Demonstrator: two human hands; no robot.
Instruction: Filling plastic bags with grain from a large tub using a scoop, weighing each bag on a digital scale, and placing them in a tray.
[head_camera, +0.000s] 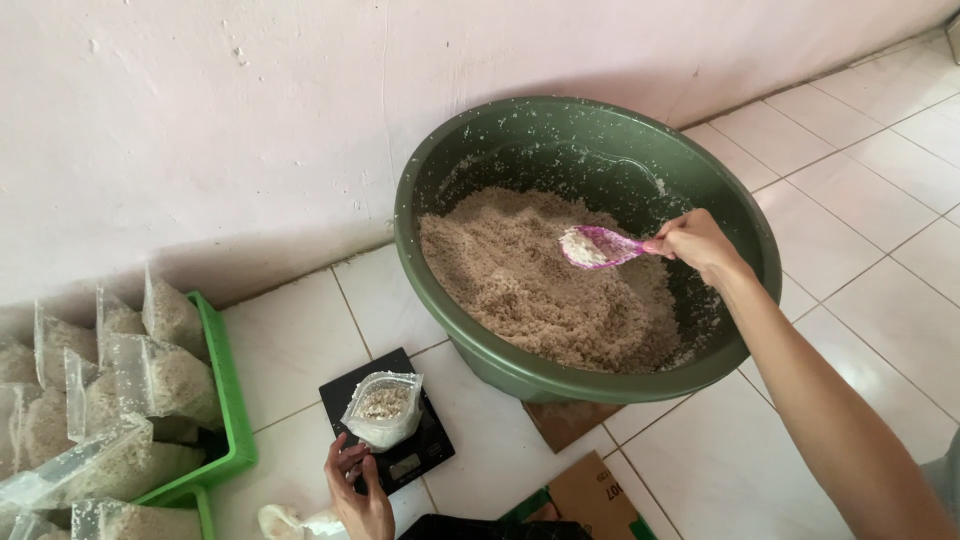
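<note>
**One bag on the scale, many already packed**

Several filled clear bags (150, 375) stand in the green crate (235, 410), so much looks done. Your left hand (358, 492) pinches the open bag (383, 408) on the black scale (405, 462); it seems only partly filled. Your right hand (697, 243), fingers closed around the handle, holds the loaded pink scoop (597, 246) over the green basin (560, 125), where plenty of grain remains.

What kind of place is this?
Probably a home packing spot on a tiled floor: a green basin of grain, a bag on a scale, and filled bags in a crate.
</note>
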